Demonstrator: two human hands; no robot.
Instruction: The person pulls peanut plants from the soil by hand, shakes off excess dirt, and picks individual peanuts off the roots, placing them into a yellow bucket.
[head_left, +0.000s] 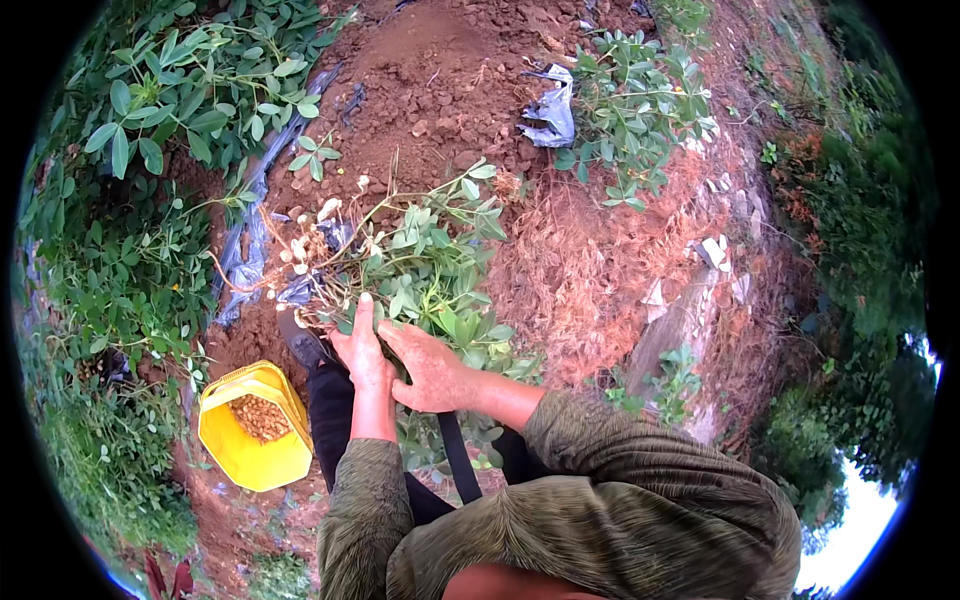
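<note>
An uprooted peanut plant (420, 255) lies before me, its leaves to the right and its roots with pale pods (300, 251) to the left. My left hand (364, 352) is at the base of the stems, beside the roots; its fingers are partly hidden, so its grip is unclear. Close to its right, my right hand (435, 367) reaches over the lower leaves with thumb and fingers spread, and what lies under its palm cannot be seen. A yellow plastic bucket (255, 450), tilted toward me, holds peanuts in the shell (260, 418) at the lower left.
Leafy peanut plants (135, 255) line the left side, bordered by torn plastic mulch film (251, 240). Another plant (637, 97) and a scrap of film (553, 112) lie at the upper right. Dry brown plant litter (577, 270) and a stone slab (671, 330) are on the right. A shoe (304, 345) stands near the roots.
</note>
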